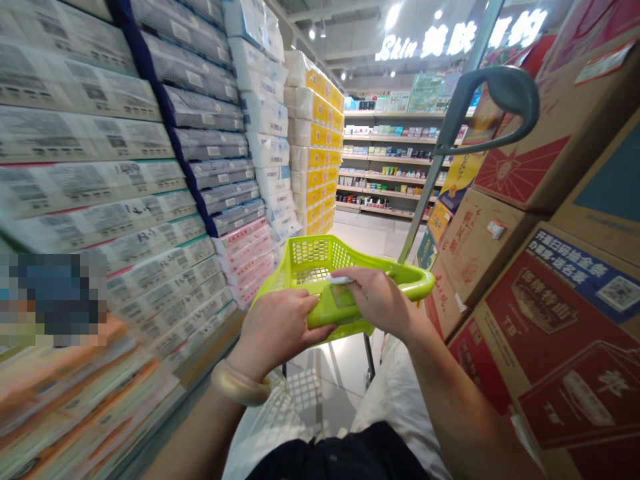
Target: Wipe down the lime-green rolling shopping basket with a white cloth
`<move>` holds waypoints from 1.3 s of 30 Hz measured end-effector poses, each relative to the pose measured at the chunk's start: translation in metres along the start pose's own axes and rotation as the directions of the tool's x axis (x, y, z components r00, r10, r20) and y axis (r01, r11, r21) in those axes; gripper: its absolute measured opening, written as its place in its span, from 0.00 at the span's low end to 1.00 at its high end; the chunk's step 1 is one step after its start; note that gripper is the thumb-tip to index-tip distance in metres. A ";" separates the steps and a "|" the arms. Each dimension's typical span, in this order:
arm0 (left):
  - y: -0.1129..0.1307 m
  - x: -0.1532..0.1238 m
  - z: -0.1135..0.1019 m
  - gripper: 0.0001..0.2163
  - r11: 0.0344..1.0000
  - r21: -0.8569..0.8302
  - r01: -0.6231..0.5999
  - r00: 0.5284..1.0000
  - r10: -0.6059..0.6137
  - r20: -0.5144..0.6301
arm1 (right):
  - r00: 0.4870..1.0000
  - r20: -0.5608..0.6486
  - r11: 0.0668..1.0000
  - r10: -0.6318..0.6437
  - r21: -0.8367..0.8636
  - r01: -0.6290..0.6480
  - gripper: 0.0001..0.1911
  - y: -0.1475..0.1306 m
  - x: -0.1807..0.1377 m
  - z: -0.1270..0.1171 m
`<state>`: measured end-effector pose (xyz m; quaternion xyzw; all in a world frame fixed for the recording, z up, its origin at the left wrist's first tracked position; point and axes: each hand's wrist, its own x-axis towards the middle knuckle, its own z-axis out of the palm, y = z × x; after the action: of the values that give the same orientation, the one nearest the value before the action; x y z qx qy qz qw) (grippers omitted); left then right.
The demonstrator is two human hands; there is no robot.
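In front of me stands a lime-green shopping cart (357,250) with a perforated basket and metal legs. My left hand (283,327), with a gold-coloured bangle at the wrist, is closed round the left part of its thick green handle (325,310). My right hand (377,300) is closed over the same handle, further right. By the right fingertips is a small white object (340,281), too small to name; whether the fingers pinch it I cannot tell. At the basket's right side rises a metal pole (425,203) bearing a grey loop grip (530,100), which neither hand touches.
Stacked paper packs (100,140) line the left side, with yellow-and-white packs (315,157) further along. Cardboard cartons (545,313) are piled close on my right. Shelves of small goods (385,150) stand at the aisle's far end. A pixelated patch covers part of the left.
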<state>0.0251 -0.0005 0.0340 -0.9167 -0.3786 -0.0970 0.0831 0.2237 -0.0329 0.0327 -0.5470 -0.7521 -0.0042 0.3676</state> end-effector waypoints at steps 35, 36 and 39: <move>0.002 0.000 -0.002 0.20 1.000 0.000 0.009 1.000 -0.009 0.004 | 0.937 -0.307 0.985 -0.169 -0.008 0.174 0.25 -0.006 -0.074 0.014; 0.002 0.000 -0.002 0.21 1.000 0.000 0.010 1.000 -0.010 0.005 | 0.929 -0.349 0.993 -0.119 -0.023 0.119 0.24 -0.002 -0.074 0.014; 0.002 0.000 -0.002 0.21 1.000 -0.005 0.011 1.000 -0.011 0.006 | 0.887 -0.462 0.998 0.003 -0.056 -0.033 0.23 0.008 -0.076 0.013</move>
<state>0.0258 -0.0022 0.0355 -0.9151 -0.3836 -0.0955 0.0792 0.2329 -0.0867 -0.0219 -0.5485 -0.6377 -0.1539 0.5185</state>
